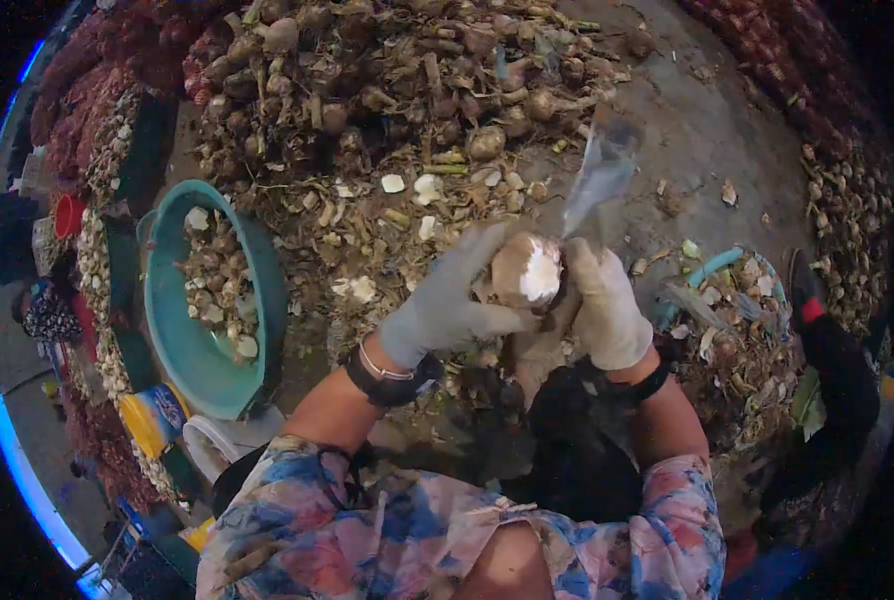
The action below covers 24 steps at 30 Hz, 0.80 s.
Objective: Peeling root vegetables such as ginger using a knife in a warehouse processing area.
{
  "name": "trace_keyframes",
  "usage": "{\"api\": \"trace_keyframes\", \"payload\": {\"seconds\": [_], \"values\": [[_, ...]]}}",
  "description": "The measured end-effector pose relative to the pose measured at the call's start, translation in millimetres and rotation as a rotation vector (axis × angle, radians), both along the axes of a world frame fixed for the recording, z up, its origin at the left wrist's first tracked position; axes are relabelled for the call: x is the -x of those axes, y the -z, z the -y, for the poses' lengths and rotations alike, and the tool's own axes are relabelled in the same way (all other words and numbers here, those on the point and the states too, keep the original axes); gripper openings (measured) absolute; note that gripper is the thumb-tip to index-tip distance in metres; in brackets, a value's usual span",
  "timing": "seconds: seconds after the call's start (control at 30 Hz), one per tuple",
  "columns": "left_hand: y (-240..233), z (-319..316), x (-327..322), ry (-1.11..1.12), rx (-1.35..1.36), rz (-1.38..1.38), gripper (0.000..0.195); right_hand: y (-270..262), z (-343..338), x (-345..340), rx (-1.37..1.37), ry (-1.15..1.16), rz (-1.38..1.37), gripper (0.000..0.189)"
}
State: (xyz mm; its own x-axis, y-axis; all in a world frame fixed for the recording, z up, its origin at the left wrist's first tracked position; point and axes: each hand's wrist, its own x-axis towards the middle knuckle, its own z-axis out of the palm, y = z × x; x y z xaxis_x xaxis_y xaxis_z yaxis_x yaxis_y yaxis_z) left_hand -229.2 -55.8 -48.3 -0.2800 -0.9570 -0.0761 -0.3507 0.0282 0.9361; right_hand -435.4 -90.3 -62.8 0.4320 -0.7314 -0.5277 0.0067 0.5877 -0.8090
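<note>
My left hand point(454, 292), in a pale work glove, is closed around a large brown bulb point(513, 270). The bulb looks like garlic and shows a white cut face on its right side. Close to its right, my right hand point(604, 304), also gloved, is shut on a knife whose wide metal blade point(603, 172) points up and away; the handle is hidden in my fist. Beyond both hands lies a heap of soil-covered bulbs with stalks point(387, 82). White cut pieces point(427, 189) and dry trimmings are scattered on the ground between the heap and my hands.
At the left stands a green plastic tub point(192, 367) partly filled with bulbs, with a yellow bucket point(143, 420) and a white bucket point(211, 442) below it. Trimmings surround a blue-green rim point(717, 264) at the right. Red mesh sacks point(777, 52) line the upper right; a dark-clothed leg point(837, 375) is nearby.
</note>
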Motion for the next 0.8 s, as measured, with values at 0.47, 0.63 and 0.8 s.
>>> {"api": "trace_keyframes", "payload": {"seconds": [0.47,0.63,0.8], "values": [[54,-7,-18,-0.081,-0.075,0.126,0.023,-7,-6,-13,0.566,-0.167,-0.511,0.036],[-5,-5,-44,-0.169,0.273,0.579,0.029,60,-4,28,0.536,-0.541,-1.008,0.04],[-51,-27,-206,-0.547,0.178,1.516,0.025,69,-16,33,0.486,-0.291,-0.92,0.044]]}}
